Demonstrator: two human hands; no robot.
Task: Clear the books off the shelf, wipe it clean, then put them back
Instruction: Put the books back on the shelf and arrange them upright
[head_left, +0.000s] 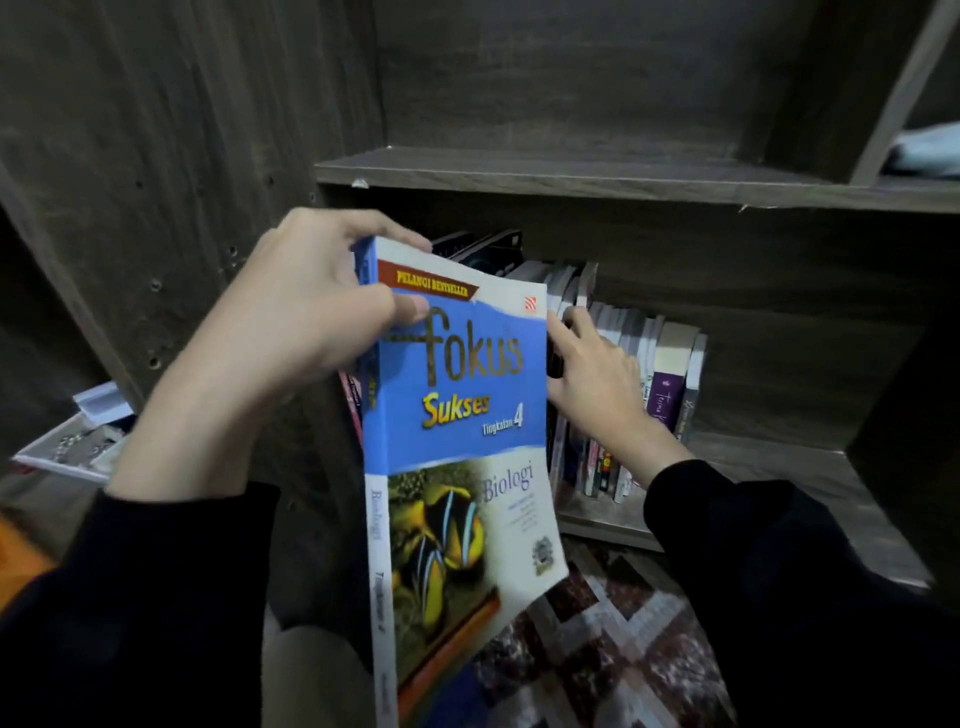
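Blue and white, the textbook (457, 415) hangs nearly upright in the air, its long axis running top to bottom, cover facing the camera, spine to the left. The left hand (291, 322) clamps its upper spine corner, thumb on the cover. Just right of it, the right hand (597, 374) lies with fingers spread against the row of books (670, 374) on the shelf (769, 467); whether it grips one cannot be told. Below both hands is a patterned rug (613, 649).
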